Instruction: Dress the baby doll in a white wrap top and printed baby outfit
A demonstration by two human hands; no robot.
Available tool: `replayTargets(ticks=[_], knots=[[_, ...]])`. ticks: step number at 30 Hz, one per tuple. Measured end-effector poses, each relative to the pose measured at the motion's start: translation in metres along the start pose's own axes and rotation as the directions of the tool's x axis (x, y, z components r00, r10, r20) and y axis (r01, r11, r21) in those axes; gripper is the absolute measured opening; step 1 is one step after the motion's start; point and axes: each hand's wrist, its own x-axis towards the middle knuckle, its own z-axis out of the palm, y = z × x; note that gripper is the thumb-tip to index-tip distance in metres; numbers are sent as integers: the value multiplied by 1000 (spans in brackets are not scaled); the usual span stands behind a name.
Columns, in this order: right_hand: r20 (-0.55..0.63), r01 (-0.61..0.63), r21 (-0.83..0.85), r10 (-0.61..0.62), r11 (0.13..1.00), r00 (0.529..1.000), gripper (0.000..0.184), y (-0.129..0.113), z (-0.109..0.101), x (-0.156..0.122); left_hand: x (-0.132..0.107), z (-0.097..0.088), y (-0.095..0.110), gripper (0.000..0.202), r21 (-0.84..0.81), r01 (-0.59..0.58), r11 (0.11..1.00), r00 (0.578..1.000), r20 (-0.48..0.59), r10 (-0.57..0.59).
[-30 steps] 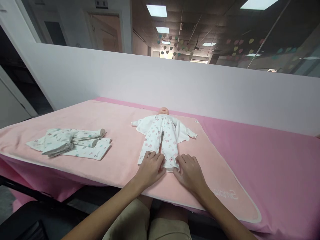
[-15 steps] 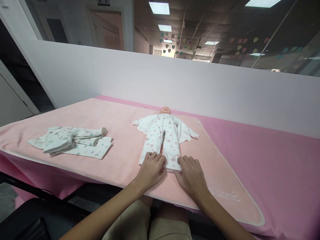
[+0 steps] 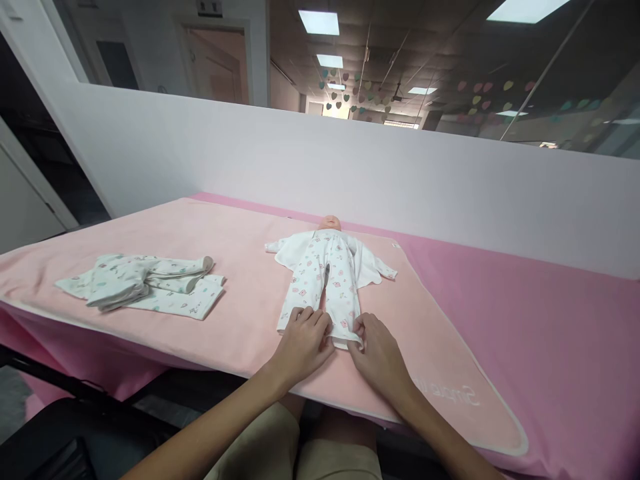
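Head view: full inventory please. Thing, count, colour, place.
Doll head: 1, pinkish, beyond trousers
Printed trousers: 1, white with pink, centre, over top
Top: 1, white, sleeves spread both sides
Clothing pile: 1, white with green, left on blanket
Blanket: 1, peach, under clothing
Cloth: 1, pink, under blanket
Low wall: 1, white, behind
Ceiling lights: several, white, background
Hearts: many, mixed colours, background
Seat-like object: 1, black, lower left
Shorts: 1, beige, bottom
Left hand: 1, bare, trouser hem
Right hand: 1, bare, trouser hem
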Motion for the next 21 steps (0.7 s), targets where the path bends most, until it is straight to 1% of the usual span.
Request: replayTargets(ticks=[3,6,9,11,12,14,15,16,17,18,19,21], knots=[[34,-7,20,6,1000,999,24,8,4,-6,-1,2,-3,10,-6,-12,1000,1000,26,12],[84,0,29,-2,1000,996,26,14,-1,-14,-4,2,-6,9,-4,-49,999,997,67,49],[110,17,52,-23,998,994,27,15,-15,-19,-6,-9,-11,6,-98,-89,991,990,99,99],[114,-20,72,12,997,993,27,18,-26,-17,-4,-22,-20,6,-187,-70,980,991,98,90],[110,-55,76,47,996,993,30,20,-31,-13,-2,-29,-28,8,-209,-33,977,995,85,52],[93,-137,69,130,988,987,39,27,-38,1,7,-40,-48,19,-194,96,976,995,37,-90],[86,-169,64,163,984,983,42,30,-39,11,13,-43,-60,27,-173,180,968,983,18,-180],[88,-189,63,183,980,979,45,33,-38,23,19,-45,-73,36,-160,267,950,964,25,-266],[100,-202,66,194,977,976,47,35,-36,35,26,-46,-84,45,-154,349,924,937,60,-344],[123,-209,76,199,975,972,49,37,-32,48,33,-45,-94,54,-150,422,894,905,121,-407],[151,-215,96,199,972,968,52,37,-27,61,40,-44,-102,60,-147,482,864,870,198,-452],[226,-239,176,197,955,954,56,35,-14,83,52,-40,-110,65,-156,568,808,795,360,-489]])
